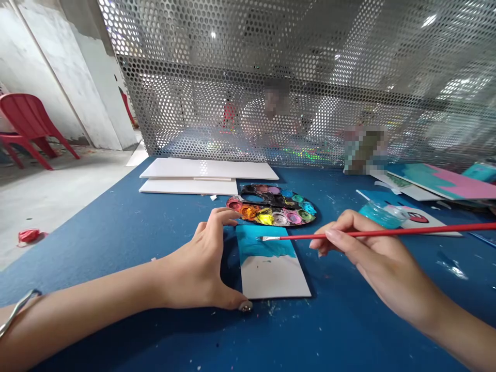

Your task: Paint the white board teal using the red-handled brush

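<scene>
The right hand [372,253] pinches a red-handled paintbrush [387,233] above a half-blue white panel [271,274]. The left hand [201,263], spread wide, flanks the panel's edge beside a paint palette [271,206].

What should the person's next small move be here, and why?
Probably bring the tip of the red-handled paintbrush in the right hand down to the ragged edge of the blue paint: the tip sits over that band, white board lies below it, and the left hand braces the board.
</scene>
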`<state>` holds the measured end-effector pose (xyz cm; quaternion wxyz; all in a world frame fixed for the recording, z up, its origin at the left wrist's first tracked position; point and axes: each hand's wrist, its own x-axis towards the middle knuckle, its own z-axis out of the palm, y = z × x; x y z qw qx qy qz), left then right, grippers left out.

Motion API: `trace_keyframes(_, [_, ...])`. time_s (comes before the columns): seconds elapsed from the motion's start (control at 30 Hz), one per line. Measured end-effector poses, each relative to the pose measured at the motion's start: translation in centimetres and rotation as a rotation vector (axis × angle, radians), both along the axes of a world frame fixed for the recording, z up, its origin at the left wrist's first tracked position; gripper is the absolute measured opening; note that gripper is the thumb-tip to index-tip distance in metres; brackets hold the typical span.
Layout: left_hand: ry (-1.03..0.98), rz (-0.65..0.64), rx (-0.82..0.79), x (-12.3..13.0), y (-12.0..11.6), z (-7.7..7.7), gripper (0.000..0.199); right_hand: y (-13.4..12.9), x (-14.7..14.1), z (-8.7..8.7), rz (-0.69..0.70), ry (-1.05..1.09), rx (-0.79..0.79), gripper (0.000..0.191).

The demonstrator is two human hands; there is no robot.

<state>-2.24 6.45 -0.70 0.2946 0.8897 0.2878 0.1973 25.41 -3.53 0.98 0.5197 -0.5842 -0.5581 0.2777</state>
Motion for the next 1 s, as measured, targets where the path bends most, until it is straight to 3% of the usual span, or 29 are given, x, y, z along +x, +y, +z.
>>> trace_keyframes(0.73, [-0.025, 0.066, -0.212, 0.3, 0.1, 0.2, 0.121, 0.1, 0.1, -0.3, 0.029, 0.025, -0.014, 0.036])
trace_keyframes(1.0, [-0.04, 0.074, -0.219, 0.5, 0.0, 0.3, 0.118, -0.7, 1.3, 0.7, -0.018, 0.048, 0.068, 0.035])
